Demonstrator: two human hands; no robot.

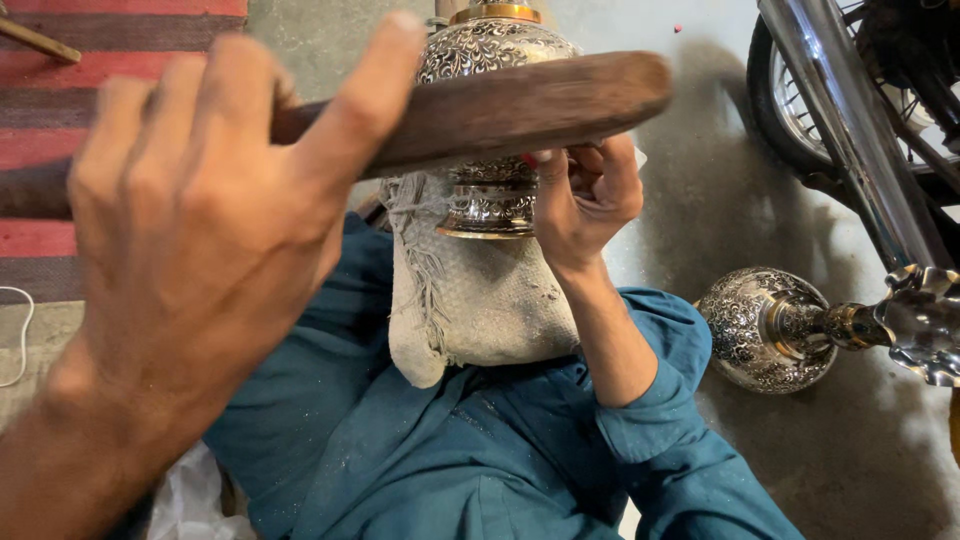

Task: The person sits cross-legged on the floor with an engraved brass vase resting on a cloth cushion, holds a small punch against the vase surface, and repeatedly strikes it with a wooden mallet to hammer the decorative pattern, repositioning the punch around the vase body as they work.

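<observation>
Vessel: engraved silver metal vessel [490,195] with a brass band on top, lying on a dirty white cloth [470,300] over the lap, centre of view.
Right hand: right hand [585,200] curled beside the vessel's flared foot, fingers pinched together; what they pinch cannot be told.
Left hand: left hand [200,220] close to the camera, fingers wrapped around a wooden stick [520,105] held across the vessel.
Clothing: teal garment [430,450].
Floor, right: second engraved vessel [765,330] lying on concrete.
Upper right: motorcycle wheel [800,100].

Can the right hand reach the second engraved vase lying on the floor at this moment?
Probably not now: the right hand is closed at the base of the engraved vase on the lap, while the second vase lies apart on the floor. Nothing blocks the way.
</observation>
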